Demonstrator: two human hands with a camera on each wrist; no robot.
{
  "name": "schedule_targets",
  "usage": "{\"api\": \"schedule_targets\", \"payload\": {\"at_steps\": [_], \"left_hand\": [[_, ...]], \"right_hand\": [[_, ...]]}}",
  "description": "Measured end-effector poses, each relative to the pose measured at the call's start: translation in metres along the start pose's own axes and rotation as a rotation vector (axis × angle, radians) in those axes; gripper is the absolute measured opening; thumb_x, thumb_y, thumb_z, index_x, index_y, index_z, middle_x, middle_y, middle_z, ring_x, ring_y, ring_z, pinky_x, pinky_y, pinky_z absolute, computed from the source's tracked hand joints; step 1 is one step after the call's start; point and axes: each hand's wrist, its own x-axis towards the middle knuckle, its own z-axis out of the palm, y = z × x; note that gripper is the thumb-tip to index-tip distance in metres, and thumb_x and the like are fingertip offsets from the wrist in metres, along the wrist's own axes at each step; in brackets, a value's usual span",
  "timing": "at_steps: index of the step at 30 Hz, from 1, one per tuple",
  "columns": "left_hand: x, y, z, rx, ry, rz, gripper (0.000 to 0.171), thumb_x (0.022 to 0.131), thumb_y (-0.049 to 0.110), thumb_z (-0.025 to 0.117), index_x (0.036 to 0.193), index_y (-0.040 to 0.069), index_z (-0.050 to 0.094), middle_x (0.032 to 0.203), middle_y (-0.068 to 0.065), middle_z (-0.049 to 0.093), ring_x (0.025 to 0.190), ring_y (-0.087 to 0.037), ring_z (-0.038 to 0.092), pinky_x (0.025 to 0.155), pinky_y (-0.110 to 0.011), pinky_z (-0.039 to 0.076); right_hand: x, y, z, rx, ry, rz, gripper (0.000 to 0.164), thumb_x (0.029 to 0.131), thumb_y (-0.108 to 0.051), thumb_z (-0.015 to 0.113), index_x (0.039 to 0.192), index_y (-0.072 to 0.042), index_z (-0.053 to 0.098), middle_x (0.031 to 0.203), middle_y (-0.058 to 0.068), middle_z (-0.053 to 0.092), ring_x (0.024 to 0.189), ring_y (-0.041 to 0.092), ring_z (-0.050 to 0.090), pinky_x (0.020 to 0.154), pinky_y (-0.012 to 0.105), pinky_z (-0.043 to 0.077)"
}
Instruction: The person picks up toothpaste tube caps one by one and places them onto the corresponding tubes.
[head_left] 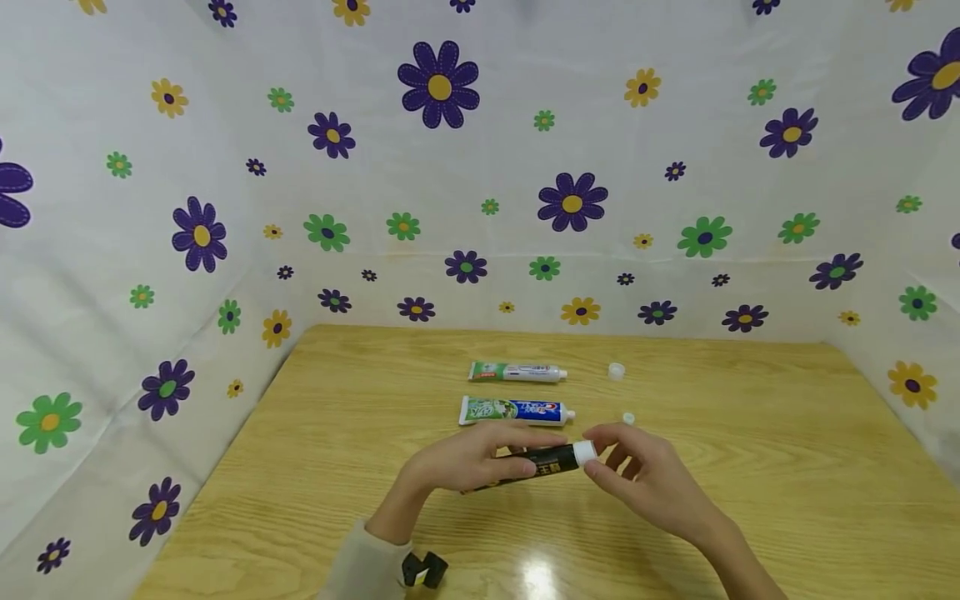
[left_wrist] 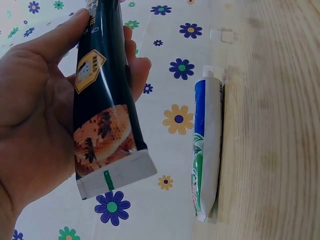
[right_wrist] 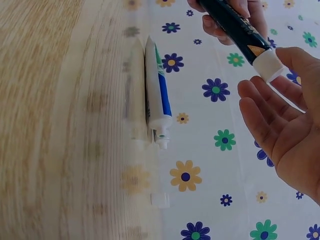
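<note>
Two caps (head_left: pixel 617 372) right of tubes (head_left: pixel 517 412)

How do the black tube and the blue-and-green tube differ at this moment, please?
The black tube is held in the left hand, above the table; the blue-and-green tube lies on it.

The black tube has a white cap on; the blue-and-green tube is uncapped, its nozzle bare.

The black tube is mostly dark; the blue-and-green tube is brightly coloured.

Both have a flat end opposite the nozzle end.

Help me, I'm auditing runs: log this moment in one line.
left hand: grips black tube; right hand: at white cap; cap: on tube
</note>
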Motion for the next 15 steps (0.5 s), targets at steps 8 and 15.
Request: {"api": "schedule_targets", "payload": {"at_steps": [8,15], "left_hand": [[-0.0015,0.0011,-0.0023,0.001,-0.002,-0.007,0.046,0.105,0.021,0.052,0.15,0.014,0.046,0.152,-0.001,0.045,0.121,-0.012,0.051,0.095,-0.027,0.044],[0.0007,0.0012,-0.0015,-0.017,-0.01,0.007,0.046,0.105,0.021,0.051,0.15,0.013,0.046,0.152,-0.003,0.046,0.115,-0.012,0.052,0.092,-0.027,0.045]], "right_hand": [[0.0024,0.0022,-0.0002,0.001,-0.017,-0.067,0.031,0.088,0.0,0.072,0.117,-0.006,0.065,0.094,-0.002,0.067,0.068,0.004,0.06,0.055,0.027,0.053],[0.0013,0.0001,-0.0025,0.006,-0.019,-0.035,0.026,0.091,-0.007,0.072,0.116,-0.009,0.066,0.089,-0.004,0.069,0.07,0.005,0.061,0.057,0.028,0.053]]}}
